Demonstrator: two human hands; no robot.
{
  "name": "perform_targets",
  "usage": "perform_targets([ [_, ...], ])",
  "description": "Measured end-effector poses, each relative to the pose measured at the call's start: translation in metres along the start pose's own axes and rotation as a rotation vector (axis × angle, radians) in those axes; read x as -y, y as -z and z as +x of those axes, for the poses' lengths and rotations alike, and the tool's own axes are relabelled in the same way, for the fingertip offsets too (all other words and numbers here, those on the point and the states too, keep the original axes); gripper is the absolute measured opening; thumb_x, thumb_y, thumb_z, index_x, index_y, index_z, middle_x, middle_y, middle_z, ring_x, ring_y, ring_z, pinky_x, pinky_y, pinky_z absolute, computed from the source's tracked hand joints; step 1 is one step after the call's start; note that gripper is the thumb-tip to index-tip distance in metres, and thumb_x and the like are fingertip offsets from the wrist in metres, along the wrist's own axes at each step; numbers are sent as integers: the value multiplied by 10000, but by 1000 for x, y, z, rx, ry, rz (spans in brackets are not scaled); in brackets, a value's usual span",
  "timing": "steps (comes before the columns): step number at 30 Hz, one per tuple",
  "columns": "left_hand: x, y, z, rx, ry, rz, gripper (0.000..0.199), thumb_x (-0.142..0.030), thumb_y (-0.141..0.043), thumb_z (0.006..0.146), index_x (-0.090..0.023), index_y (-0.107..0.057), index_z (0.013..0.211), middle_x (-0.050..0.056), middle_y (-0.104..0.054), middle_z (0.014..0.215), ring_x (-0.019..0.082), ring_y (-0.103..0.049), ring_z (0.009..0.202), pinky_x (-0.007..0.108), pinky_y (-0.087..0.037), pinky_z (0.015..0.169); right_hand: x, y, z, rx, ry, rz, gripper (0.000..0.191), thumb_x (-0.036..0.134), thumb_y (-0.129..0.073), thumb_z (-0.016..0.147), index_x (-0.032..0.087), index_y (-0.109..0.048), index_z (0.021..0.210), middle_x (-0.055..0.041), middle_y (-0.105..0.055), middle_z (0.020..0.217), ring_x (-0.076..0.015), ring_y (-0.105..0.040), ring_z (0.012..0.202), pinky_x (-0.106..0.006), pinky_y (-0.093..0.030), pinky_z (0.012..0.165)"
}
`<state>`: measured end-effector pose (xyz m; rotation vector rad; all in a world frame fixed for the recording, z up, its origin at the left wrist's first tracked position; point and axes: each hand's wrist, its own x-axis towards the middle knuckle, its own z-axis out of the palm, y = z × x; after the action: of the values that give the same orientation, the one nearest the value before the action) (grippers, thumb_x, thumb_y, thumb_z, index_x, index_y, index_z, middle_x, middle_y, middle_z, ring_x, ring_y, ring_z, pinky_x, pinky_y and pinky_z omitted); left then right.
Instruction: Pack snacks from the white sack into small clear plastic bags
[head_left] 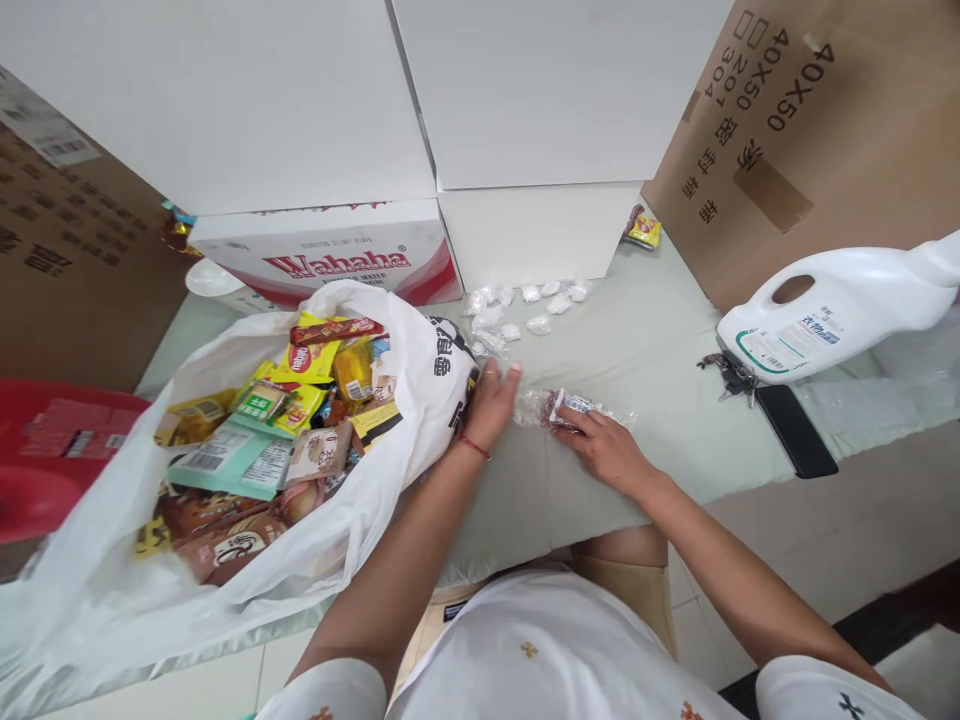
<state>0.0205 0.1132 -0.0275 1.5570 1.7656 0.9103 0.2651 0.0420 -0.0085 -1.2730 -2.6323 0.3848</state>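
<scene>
My right hand (609,452) has its fingers curled over a small snack packet (568,403) with dark red contents and a white-and-blue label. Crinkled clear plastic (534,408) sticks out to either side of it. Farther left, my left hand (489,402), with a red cord on the wrist, has its thumb apart from its fingers, and I see nothing held in it. Just beyond its fingertips lie several small white packets (491,318) in clear wrap. Beside that hand stands a white plastic bag (409,400), open at the top and full of mixed wrapped snacks (306,455).
A Wahaha carton (337,262) and white boxes (540,235) line the back of the cloth-covered table (675,350). On the right are a white detergent bottle (825,310), keys (735,378), a black phone (796,432) and a cardboard box (847,150). Something red (45,490) is at far left.
</scene>
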Motion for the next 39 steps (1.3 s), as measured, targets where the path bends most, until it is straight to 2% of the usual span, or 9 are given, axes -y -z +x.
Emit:
perform_targets([
  [5, -31, 4, -15, 213, 80, 307, 143, -293, -665, 820, -156, -703, 833, 72, -675, 793, 255, -642, 845, 351, -477, 792, -2, -3, 2, -73, 48, 36, 428, 108, -515, 974, 285, -719, 1307, -40, -557, 1531, -250, -633, 1135, -432, -525, 970],
  [8, -53, -10, -27, 141, -160, 245, 154, -196, -580, 860, -159, -728, 842, 74, -669, 861, 203, -619, 809, 319, -473, 774, -1, -10, 6, -114, 55, 127, 390, 126, -511, 974, 261, -739, 1260, -73, -597, 1480, -271, -617, 1173, -461, -507, 1001],
  [12, -71, -41, -46, 233, -445, 162, 252, -182, -537, 915, -186, -782, 972, 85, -697, 991, 215, -622, 948, 369, -474, 939, 0, -10, 8, -188, 36, 337, 324, 116, -537, 925, 198, -781, 1122, -135, -721, 1193, -306, -594, 1168, -483, -508, 998],
  [18, -58, -56, -55, 329, -581, 105, 358, -183, -473, 969, -207, -771, 1166, 88, -683, 1124, 222, -586, 1009, 396, -491, 962, -16, 22, -32, -67, -70, 843, 279, 243, -519, 977, 241, -772, 1095, -67, -742, 1119, -210, -677, 1026, -389, -539, 948],
  [23, -43, -62, -63, 268, -695, 180, 398, -96, -510, 915, -276, -783, 1143, 68, -679, 1162, 232, -549, 1010, 395, -523, 899, -45, 31, -61, -407, -758, 905, 380, 497, -527, 963, 245, -698, 1189, -75, -745, 1080, -164, -641, 698, -321, -533, 665],
  [25, -38, -69, -70, 226, -727, 202, 385, -123, -478, 961, -279, -783, 1138, 74, -673, 1203, 239, -552, 1047, 410, -510, 924, -47, 26, -59, -354, -878, 712, 393, 487, -626, 899, 220, -683, 1182, -76, -738, 970, -184, -640, 730, -315, -497, 672],
  [29, -32, -79, -84, 179, -714, 264, 372, -189, -423, 1027, -248, -750, 1194, 110, -688, 1157, 264, -590, 1071, 437, -460, 945, -29, 20, -53, -121, -807, 611, 254, 313, -727, 799, 207, -676, 1024, -12, -668, 742, -175, -611, 706, -288, -432, 675],
  [35, -35, -57, -80, 335, -809, 181, 444, -178, -550, 856, -227, -683, 1277, 106, -680, 1214, 300, -592, 1186, 540, -298, 1158, 1, 39, -28, -99, -738, 1226, 329, 342, -703, 828, 213, -555, 1092, 54, -623, 699, -90, -464, 493, -216, -323, 465],
  [39, -30, -43, -70, 414, -594, -88, 476, -256, -529, 897, -262, -586, 1369, 91, -660, 1285, 288, -584, 1247, 588, -136, 1241, 2, 47, 12, -73, -767, 1468, 487, 216, -686, 827, 145, -520, 1279, 32, -631, 672, -90, -496, 509, -195, -353, 451],
])
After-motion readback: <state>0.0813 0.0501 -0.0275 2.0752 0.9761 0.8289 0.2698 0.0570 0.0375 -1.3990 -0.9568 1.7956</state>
